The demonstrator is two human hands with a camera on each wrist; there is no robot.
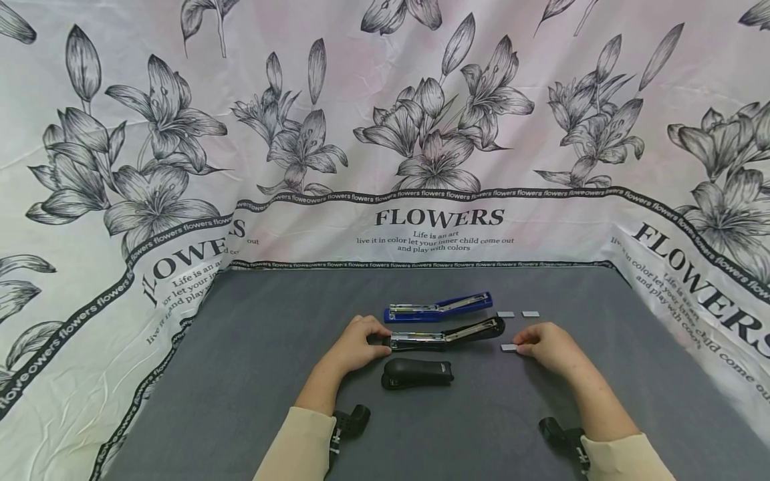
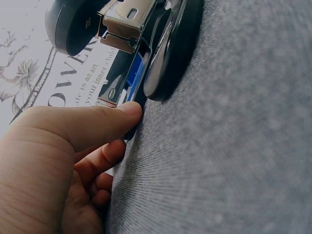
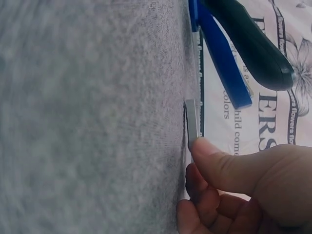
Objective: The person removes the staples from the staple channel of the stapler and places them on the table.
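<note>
A black stapler (image 1: 475,331) lies opened out flat on the grey table, its metal staple channel showing. My left hand (image 1: 355,344) holds the left end of this stapler between thumb and fingers. To its right, my right hand (image 1: 550,349) pinches a small strip of staples (image 1: 508,348) by one end, close to the tabletop; the strip (image 3: 191,122) also shows in the right wrist view. Just behind is a blue stapler (image 1: 463,304), likewise opened. A closed black stapler (image 1: 417,373) sits in front of the held one.
Two more staple strips, a left one (image 1: 505,314) and a right one (image 1: 530,314), lie beyond my right hand. Flower-printed cloth (image 1: 445,230) walls the grey table (image 1: 289,294) at the back and both sides. Each wrist wears a black camera mount.
</note>
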